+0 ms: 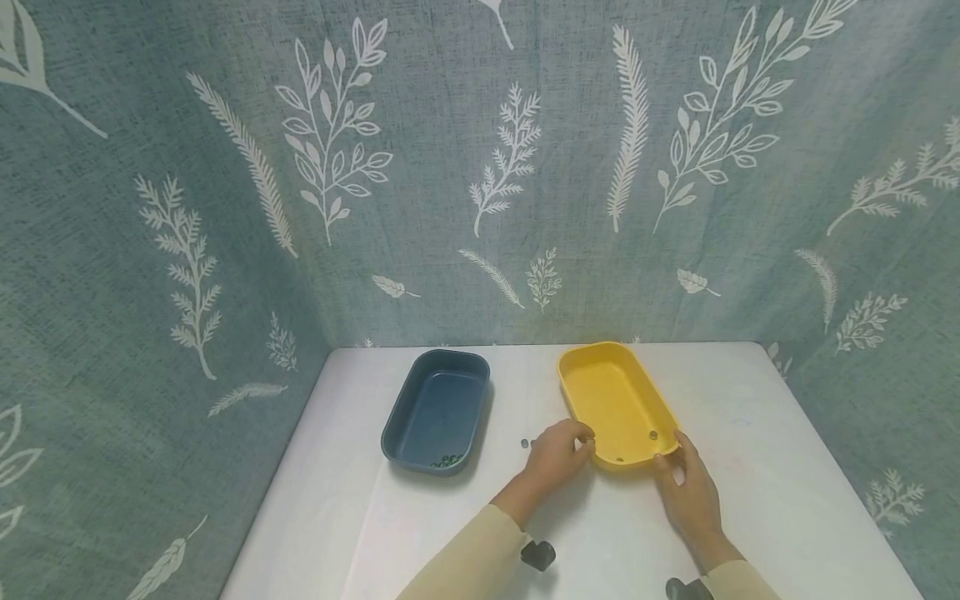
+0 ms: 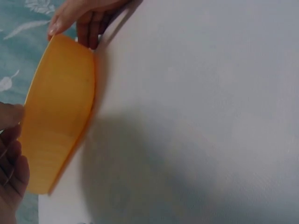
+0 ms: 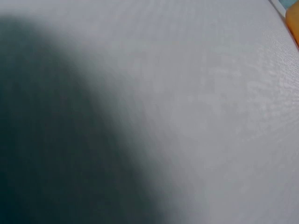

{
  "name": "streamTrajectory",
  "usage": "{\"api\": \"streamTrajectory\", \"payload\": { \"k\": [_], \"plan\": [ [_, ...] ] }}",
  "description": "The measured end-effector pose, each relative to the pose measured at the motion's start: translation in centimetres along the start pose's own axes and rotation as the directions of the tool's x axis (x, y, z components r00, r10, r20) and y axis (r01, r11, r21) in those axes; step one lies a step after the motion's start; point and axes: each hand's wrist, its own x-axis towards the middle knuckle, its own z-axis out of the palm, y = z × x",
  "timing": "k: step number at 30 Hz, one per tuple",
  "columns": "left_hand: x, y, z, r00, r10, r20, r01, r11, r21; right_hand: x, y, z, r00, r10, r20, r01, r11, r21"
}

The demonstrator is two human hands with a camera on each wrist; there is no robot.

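A yellow tray [image 1: 615,392] with rounded corners lies at a slant on the right half of the white table. My left hand [image 1: 558,454] is at its near left corner, finger and thumb pinching the rim. At the near right corner my right hand [image 1: 690,492] grips the tray between thumb and fingers. The left wrist view has the tray's outer wall [image 2: 60,107] between my left hand [image 2: 11,168] and my right hand [image 2: 91,18]. Inside, toward the near end, sit a small round dark piece [image 1: 653,435] and another small piece [image 1: 619,460].
To the left stands a dark blue tray [image 1: 442,408] with several small green pieces [image 1: 447,460] at its near end. A small grey-green piece [image 1: 525,443] lies on the table [image 1: 330,500] beside my left hand, with another partly behind it. Leaf-patterned curtain [image 1: 435,167] surrounds the table's back and sides.
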Motion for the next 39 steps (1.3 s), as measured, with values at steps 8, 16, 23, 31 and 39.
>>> {"api": "streamTrajectory", "payload": {
  "k": [8, 16, 23, 31, 39],
  "plan": [
    [0.0, 0.5, 0.3, 1.000, 0.001, 0.029, 0.000, 0.999, -0.035, 0.0, 0.1, 0.0, 1.000, -0.027, -0.014, 0.028, 1.000, 0.015],
    [-0.2, 0.7, 0.4, 1.000, 0.005, 0.031, -0.005, 1.000, -0.014, -0.1, 0.1, 0.0, 0.999, -0.046, -0.012, 0.046, 0.999, 0.016],
    [-0.6, 0.6, -0.1, 1.000, 0.012, 0.022, -0.011, 0.999, -0.046, 0.0, 0.2, -0.1, 0.999, -0.044, -0.017, 0.044, 0.999, 0.011],
    [-1.0, -0.6, -0.5, 1.000, 0.022, 0.003, -0.022, 0.999, -0.039, 0.0, 0.3, 0.1, 1.000, -0.014, -0.007, 0.015, 1.000, 0.008],
    [-1.7, -2.4, -0.9, 1.000, -0.015, 0.000, 0.015, 1.000, -0.006, 0.0, 0.3, 0.1, 1.000, -0.017, 0.002, 0.017, 1.000, -0.003]
  ]
}}
